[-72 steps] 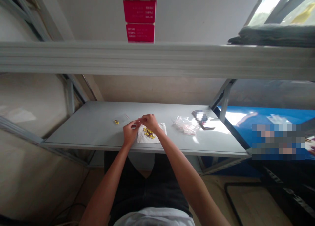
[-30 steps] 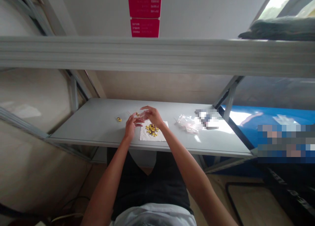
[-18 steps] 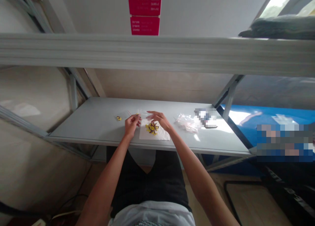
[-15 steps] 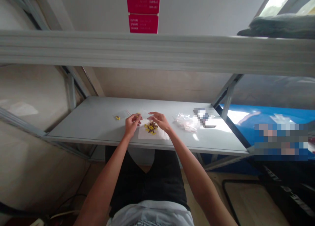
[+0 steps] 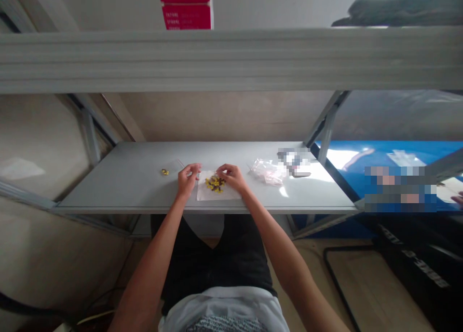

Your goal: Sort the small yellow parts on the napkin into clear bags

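Left hand (image 5: 186,178): fingers loosely curled, thumb side toward the sheet, just off its left edge; can't tell if it's pinching anything. Right hand (image 5: 233,176): fingers bent, thumb and fingertips near each other at the pile's upper right edge; too small to tell whether a piece is gripped. Surface is a plain grey table (image 5: 126,182), white sheet (image 5: 229,194) near its front edge, clear plastic bags (image 5: 267,172) to the right. Shelf beam (image 5: 231,62) crosses above, red boxes (image 5: 187,16) and dark folded cloth (image 5: 401,7) over it; blue surface (image 5: 347,175) off right. Pile (image 5: 215,183) sits on the sheet between the hands: small yellow and dark brown bits, loosely heaped. Small yellow cluster (image 5: 165,172) lies apart, left on the table.
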Action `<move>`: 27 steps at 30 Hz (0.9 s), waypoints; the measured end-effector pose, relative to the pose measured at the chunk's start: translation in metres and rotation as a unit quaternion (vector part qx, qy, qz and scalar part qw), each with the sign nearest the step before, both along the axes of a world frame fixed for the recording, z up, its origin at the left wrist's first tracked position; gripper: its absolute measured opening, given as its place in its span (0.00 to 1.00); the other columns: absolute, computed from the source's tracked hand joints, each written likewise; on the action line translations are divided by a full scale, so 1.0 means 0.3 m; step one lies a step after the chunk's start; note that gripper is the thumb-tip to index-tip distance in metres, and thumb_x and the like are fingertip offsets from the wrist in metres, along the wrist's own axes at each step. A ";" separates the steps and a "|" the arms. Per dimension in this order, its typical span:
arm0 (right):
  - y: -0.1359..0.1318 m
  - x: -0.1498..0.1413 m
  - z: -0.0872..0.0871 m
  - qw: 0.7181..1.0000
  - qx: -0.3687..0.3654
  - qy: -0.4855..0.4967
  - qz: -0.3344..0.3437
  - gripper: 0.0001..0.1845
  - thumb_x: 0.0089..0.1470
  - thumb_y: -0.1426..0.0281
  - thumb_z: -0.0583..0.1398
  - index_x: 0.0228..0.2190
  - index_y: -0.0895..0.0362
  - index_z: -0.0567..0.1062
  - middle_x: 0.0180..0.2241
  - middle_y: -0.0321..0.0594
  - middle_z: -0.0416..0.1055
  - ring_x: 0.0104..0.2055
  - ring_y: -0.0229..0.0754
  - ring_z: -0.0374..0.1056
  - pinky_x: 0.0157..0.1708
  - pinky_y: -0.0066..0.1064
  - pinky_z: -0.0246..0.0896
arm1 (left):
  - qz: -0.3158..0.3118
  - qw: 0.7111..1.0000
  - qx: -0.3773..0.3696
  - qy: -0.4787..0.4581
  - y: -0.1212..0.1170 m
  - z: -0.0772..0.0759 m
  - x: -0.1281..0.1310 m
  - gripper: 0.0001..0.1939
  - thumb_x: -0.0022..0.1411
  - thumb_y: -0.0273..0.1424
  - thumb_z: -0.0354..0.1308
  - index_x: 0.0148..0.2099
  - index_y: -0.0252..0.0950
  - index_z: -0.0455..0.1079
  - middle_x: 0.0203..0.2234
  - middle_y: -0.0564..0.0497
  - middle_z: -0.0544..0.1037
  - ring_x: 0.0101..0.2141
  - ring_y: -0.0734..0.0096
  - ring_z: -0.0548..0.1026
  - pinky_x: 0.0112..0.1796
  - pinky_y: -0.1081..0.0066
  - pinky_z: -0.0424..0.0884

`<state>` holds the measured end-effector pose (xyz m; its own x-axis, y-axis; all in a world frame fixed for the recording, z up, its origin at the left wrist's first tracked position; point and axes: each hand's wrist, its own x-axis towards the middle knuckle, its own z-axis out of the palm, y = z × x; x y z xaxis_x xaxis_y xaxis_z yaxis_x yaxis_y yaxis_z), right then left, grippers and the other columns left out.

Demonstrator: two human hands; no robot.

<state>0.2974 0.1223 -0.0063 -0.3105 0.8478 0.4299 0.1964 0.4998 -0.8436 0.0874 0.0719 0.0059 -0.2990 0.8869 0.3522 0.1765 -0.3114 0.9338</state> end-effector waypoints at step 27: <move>-0.014 0.058 0.041 0.904 -0.127 0.363 -0.189 0.35 0.61 0.38 0.47 0.16 0.50 0.52 0.13 0.35 0.63 0.13 0.34 0.56 0.15 0.29 0.49 | 0.240 0.921 -0.080 0.296 0.003 -0.042 -0.028 0.26 0.54 0.22 0.54 0.55 0.30 0.76 0.51 0.33 0.79 0.57 0.47 0.73 0.63 0.49 0.57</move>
